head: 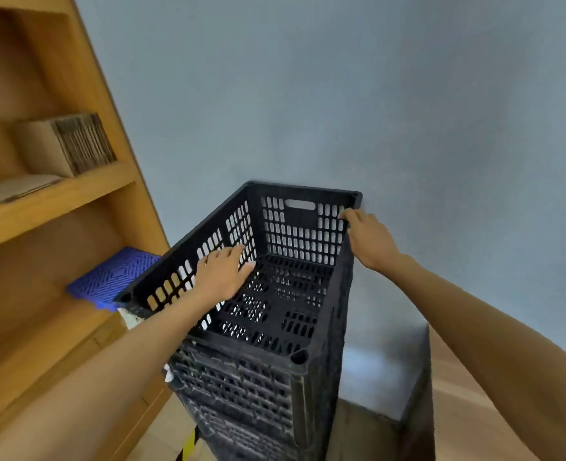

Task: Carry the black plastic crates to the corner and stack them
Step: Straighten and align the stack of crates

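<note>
- A person is steadying the top crate [285, 281] on a stack of crates [241, 397] in a corner, between a wooden shelf unit [58, 211] and a grey wall [341, 94]
- The left hand [223, 277] is reaching inside the crate, its fingers [241, 261] lying nearly straight against the perforated left wall just below the rim; it is pressing, not gripping
- The right hand [369, 239] is resting on the right rim near the far corner, its fingertips [344, 214] hooking over the edge; how firmly it is gripping cannot be told
- A handle slot [300, 205] is sitting in the end wall just beyond the right fingertips, a likely place to take hold, as is the thick rim
- The crate is looking empty, stiff and probably light, though its slotted plastic may be slipping under flat fingers
- A blue mat [115, 277] is lying on the lower shelf, left of the left fingers; a cardboard box [65, 144] is sitting higher up
</note>
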Action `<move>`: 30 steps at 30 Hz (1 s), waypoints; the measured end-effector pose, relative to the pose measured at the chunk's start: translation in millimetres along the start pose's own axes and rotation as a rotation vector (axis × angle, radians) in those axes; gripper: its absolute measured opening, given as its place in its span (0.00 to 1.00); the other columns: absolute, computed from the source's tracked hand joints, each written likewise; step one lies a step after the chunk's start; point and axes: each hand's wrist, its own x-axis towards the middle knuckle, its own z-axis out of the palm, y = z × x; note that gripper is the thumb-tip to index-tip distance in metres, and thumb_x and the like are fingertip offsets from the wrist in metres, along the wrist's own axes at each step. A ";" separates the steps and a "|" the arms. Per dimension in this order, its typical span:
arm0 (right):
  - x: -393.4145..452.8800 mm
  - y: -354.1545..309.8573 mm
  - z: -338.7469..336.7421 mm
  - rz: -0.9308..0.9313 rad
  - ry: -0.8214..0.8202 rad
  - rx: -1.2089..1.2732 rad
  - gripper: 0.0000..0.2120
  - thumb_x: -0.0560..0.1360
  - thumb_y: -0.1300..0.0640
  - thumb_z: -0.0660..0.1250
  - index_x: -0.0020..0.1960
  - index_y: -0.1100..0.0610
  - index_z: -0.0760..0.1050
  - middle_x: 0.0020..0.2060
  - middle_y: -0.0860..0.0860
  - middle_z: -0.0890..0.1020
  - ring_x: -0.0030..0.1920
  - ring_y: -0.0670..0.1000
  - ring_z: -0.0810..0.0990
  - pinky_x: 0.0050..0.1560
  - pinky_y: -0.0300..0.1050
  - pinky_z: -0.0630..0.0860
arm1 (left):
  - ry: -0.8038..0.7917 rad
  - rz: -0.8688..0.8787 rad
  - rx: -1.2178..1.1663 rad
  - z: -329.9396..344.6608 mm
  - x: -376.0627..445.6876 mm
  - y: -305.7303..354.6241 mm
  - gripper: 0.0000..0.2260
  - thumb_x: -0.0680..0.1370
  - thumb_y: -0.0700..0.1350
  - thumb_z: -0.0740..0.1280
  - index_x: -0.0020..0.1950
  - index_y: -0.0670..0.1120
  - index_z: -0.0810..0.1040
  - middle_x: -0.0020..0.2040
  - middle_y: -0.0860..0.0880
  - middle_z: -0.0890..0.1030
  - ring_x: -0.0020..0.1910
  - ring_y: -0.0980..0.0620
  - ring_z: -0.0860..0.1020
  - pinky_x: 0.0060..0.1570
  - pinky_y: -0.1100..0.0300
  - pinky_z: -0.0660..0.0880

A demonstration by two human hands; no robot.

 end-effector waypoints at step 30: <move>-97.7 17.0 -49.4 -0.087 -0.358 0.018 0.34 0.81 0.54 0.60 0.79 0.49 0.44 0.71 0.58 0.67 0.65 0.62 0.70 0.62 0.59 0.72 | -0.320 -0.226 0.032 -36.1 -124.0 189.2 0.33 0.81 0.65 0.43 0.76 0.44 0.57 0.68 0.41 0.73 0.64 0.39 0.74 0.57 0.48 0.70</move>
